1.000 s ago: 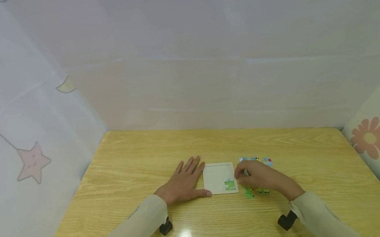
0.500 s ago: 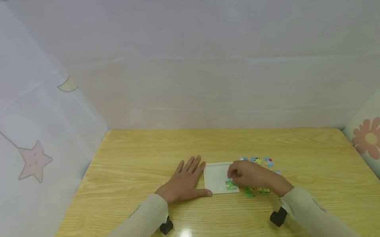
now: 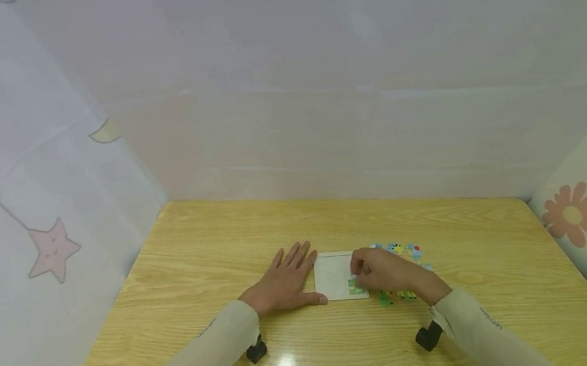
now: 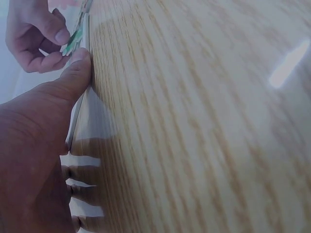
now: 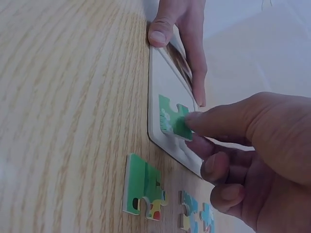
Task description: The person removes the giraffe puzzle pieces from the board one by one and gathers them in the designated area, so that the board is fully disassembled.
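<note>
A thin white puzzle tray (image 3: 333, 273) lies on the table, with a green jigsaw piece (image 5: 174, 117) at its near right corner. My right hand (image 3: 385, 268) pinches that piece by its edge between thumb and forefinger; in the right wrist view the piece looks slightly tilted against the tray. My left hand (image 3: 284, 283) lies flat with fingers spread, its thumb and forefinger touching the tray's left side. In the left wrist view the left thumb (image 4: 75, 73) presses the near edge of the tray. The fingertips of the right hand partly cover the green piece in the head view.
Several loose jigsaw pieces (image 3: 414, 250) in blue, yellow and green lie right of the tray, partly under my right hand. A green piece with a yellow and red part (image 5: 143, 187) is nearest the tray's corner. Patterned cloth walls (image 3: 317, 112) border the wooden table (image 3: 212, 243).
My right hand has moved left from beside the loose pieces to over the tray's near right corner, and now pinches the green jigsaw piece there. The left hand has stayed still.
</note>
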The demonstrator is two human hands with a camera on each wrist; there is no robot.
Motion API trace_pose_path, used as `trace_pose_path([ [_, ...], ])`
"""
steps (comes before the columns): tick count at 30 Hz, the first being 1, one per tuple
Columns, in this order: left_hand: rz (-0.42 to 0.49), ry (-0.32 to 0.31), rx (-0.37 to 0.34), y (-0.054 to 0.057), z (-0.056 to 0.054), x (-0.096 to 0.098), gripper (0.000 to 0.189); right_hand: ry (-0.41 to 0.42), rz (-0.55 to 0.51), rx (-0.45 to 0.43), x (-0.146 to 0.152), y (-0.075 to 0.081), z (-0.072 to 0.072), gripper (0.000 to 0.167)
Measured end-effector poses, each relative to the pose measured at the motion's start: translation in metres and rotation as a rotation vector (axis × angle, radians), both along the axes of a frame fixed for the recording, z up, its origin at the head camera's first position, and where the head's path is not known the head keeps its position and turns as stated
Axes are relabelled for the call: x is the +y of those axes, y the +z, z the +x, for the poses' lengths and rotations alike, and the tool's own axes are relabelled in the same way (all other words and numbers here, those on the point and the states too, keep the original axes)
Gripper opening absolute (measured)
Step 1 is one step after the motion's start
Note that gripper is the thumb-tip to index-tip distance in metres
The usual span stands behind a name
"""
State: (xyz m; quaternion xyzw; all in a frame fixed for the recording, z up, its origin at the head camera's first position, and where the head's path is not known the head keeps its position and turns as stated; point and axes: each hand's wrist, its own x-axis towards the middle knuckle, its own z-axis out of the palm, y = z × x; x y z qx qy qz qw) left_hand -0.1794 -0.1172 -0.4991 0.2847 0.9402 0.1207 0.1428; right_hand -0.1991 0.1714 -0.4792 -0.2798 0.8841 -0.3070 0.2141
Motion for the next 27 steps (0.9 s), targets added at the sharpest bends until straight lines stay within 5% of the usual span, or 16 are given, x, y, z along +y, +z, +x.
trace_pose_path([
  [11,0.017,-0.012,0.004,-0.002,0.001,0.000,0.106,-0.035,-0.069,-0.011,0.019,0.011,0.007,0.005],
  [27,0.019,-0.016,0.007,-0.002,0.000,0.000,0.107,-0.114,-0.055,0.048,0.094,0.023,0.019,0.003],
])
